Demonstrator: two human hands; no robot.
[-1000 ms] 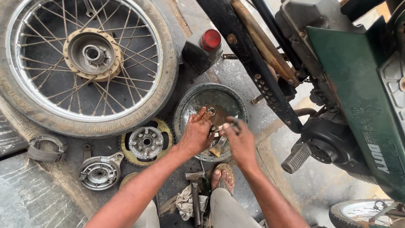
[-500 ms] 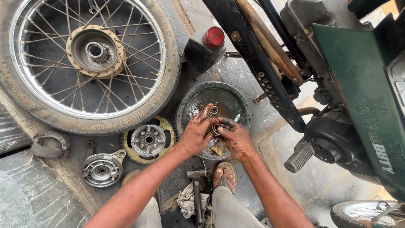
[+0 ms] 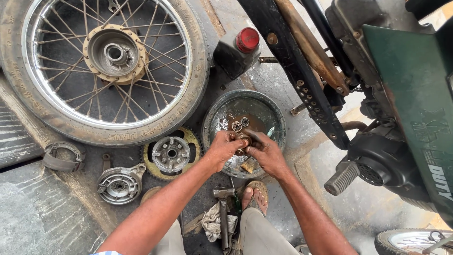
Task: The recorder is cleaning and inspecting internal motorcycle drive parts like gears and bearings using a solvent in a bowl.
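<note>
Over the round metal basin, the left hand and right hand pinch one small greasy metal part between their fingertips, just below two loose bearings in the basin.

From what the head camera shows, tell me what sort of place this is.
Most likely a roadside or open-floor motorcycle repair spot: a removed spoked wheel lies on greasy ground, a sprocket beside it, and a green motorcycle stands nearby.
</note>
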